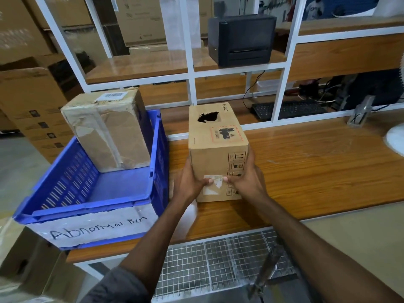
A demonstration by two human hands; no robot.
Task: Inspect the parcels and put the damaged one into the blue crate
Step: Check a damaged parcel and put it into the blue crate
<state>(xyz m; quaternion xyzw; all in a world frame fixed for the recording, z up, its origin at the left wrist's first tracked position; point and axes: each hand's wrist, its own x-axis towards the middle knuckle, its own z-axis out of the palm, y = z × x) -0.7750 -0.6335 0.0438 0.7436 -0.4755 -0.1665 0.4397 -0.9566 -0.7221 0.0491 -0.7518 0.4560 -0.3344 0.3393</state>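
Both the left hand (192, 182) and right hand (247, 180) grip the torn parcel (216, 149) at its near end on the desk (317, 162), inspection apparently settled, so next comes a leftward lift into the blue crate (91, 193) beside the taped parcel (107, 130)

Both forearms are bare from elbow to wrist. The left hand (192, 182) and right hand (246, 180) wear no gloves, rings or watch. A dark grey sleeve (115, 287) bunches above the left elbow.
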